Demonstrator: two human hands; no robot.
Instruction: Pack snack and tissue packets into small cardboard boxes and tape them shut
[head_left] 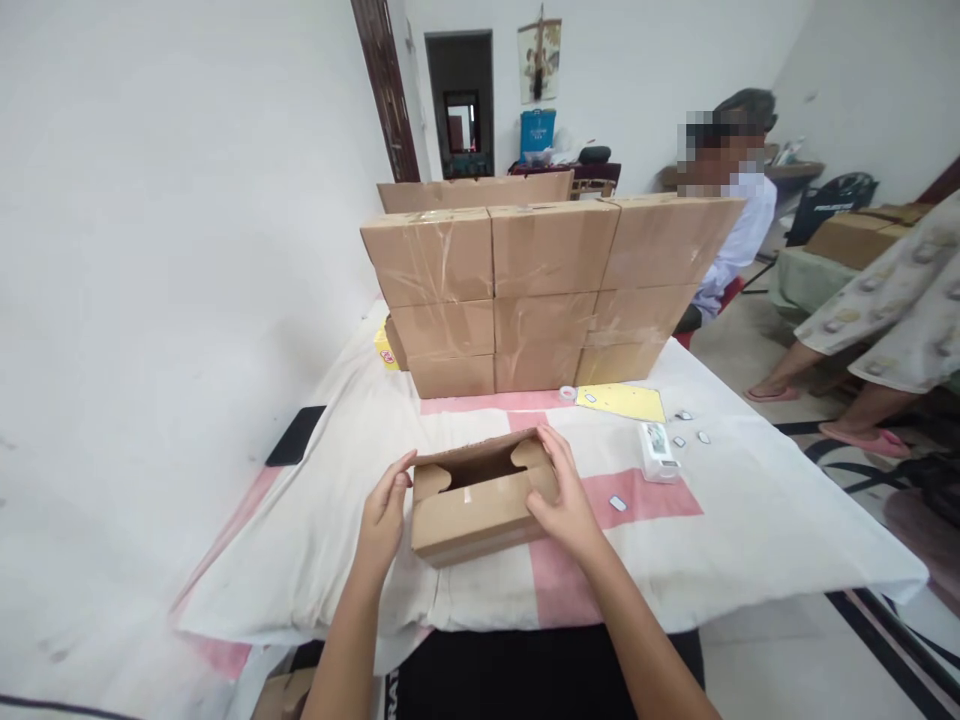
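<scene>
A small brown cardboard box (472,518) rests on the cloth in front of me, its top open and its side flaps folded partly inward. The inside is dark, and I cannot make out whether anything lies in it. At the box's left end, my left hand (385,512) holds the corner, with some fingers hidden behind it. My right hand (564,495) grips the right end, thumb on the near side and fingers over the far corner. To the right lie a small white box (658,453) with a picture on it and a loose white label (617,503).
Behind stands a wall of stacked, taped cardboard boxes (544,270). A yellow sheet (621,402), a tape roll (568,394) and several small labels lie before it. A black phone-like slab (296,436) sits at the left edge. A person (739,215) sits beyond; another's legs show right.
</scene>
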